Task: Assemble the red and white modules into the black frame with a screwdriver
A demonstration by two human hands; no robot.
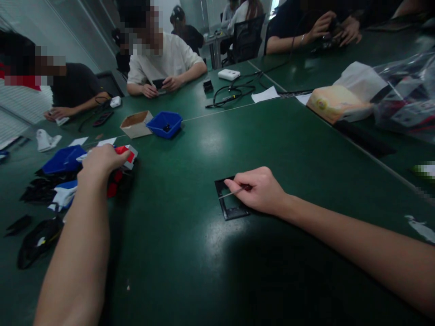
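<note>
My right hand [260, 190] is closed round the dark handle of a thin metal tool [231, 194], which looks like a screwdriver and points left. Beneath it a black rectangular frame [223, 206] lies flat on the green table [176, 235]. On the left, my left hand [103, 158] reaches over a pile of parts, its thumb against a red and white box [131, 156]. Its other fingers are hidden behind the back of the hand, so its grip is unclear. A blue tray [64, 159] and black pieces [41, 188] lie beside that hand.
A cardboard box [137, 125] and a blue bin [165, 126] with small dark parts stand beyond my hands. Black cables [234, 93] lie farther back. Plastic bags [408, 90] and an orange-yellow packet [335, 103] are at the right. Several people sit around the table.
</note>
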